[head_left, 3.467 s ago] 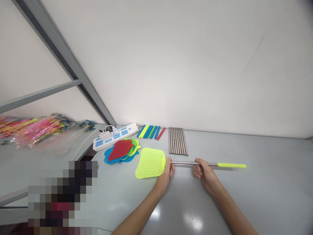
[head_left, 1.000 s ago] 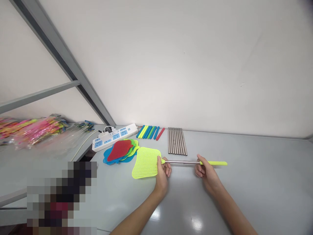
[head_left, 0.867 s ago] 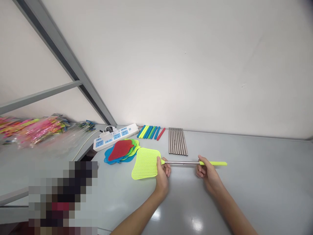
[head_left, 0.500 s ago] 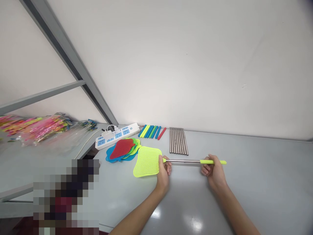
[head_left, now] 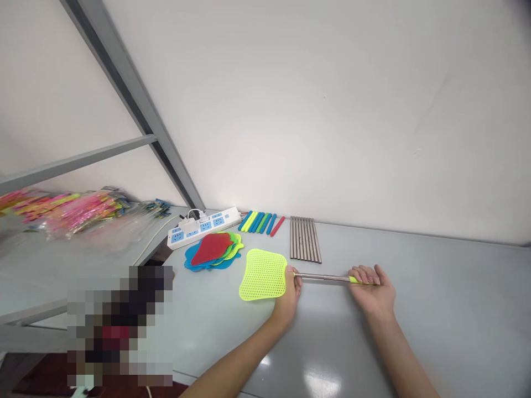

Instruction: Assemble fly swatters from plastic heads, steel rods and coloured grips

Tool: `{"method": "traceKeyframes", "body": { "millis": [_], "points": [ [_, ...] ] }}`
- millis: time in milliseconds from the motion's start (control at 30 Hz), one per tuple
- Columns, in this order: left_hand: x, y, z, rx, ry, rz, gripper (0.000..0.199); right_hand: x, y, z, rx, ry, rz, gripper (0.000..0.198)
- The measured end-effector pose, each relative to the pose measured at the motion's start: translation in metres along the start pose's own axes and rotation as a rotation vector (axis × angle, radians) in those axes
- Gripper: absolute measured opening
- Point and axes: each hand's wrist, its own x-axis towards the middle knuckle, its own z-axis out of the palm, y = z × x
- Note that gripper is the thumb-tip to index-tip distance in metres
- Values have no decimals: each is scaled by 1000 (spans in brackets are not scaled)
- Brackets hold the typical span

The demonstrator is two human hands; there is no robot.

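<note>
Left hand point(head_left: 287, 301) is gripping yellow swatter point(head_left: 319, 276) beside its mesh point(head_left: 263, 275), right hand point(head_left: 375, 293) is gripping its handle point(head_left: 354, 280), metal tubes point(head_left: 305, 239) are lying behind on worktop point(head_left: 452, 298)

The right hand point(head_left: 373, 290) has left the metal rod point(head_left: 321, 277) and turned over, closing round the yellow handle point(head_left: 354, 280). That handle is now nearer the yellow mesh swatter head point(head_left: 263, 275): the rod got shorter.
</note>
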Motion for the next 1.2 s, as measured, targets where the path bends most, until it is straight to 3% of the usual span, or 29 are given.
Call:
{"method": "traceKeyframes", "body": {
  "millis": [167,333,1200],
  "points": [
    [0,-2,2,22,-121,-74,46,-2,7,-4,-10,-6,-94,36],
    [-2,-6,2,75,-231,-85,51,-6,17,-3,-22,-2,-95,38],
    [-1,-1,1,18,-216,-64,52,-10,40,23,-132,-44,-142,39]
  ]
}}
